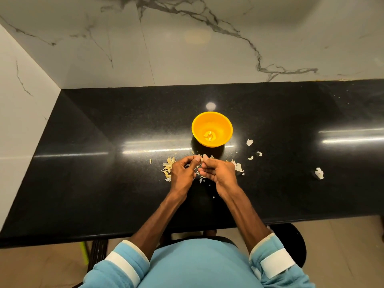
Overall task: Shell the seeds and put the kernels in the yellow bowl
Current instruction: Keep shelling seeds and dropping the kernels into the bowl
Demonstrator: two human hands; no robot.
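A person sits at a black table [104,163] with both forearms stretched forward and the hands brought together just in front of the yellow bowl [199,129]. The left hand [182,173] and the right hand [218,173] meet at the fingertips, thumbs side by side. The grip of each is pressed together, pinching a small pale seed [201,161] between them, and the other fingers are curled in below. The seed is mostly hidden by the thumbs, so how far it is opened cannot be told. The bowl stands upright on the table just beyond the hands, apart from them, and a few pale kernels [209,136] lie at its bottom. A pile of seeds [168,166] lies on the table just beside the left hand, on its outer side. Thin shell scraps [238,167] lie just beside the right hand, with more bits under and between the wrists. Several loose shell flakes [249,142] sit to the right of the bowl, and a bigger white scrap [319,173] lies well apart, farther right. Light blue sleeves [270,258] with white bands are pushed up the forearms. Marbled white wall tiles [187,48] rise behind and to the left of the table.
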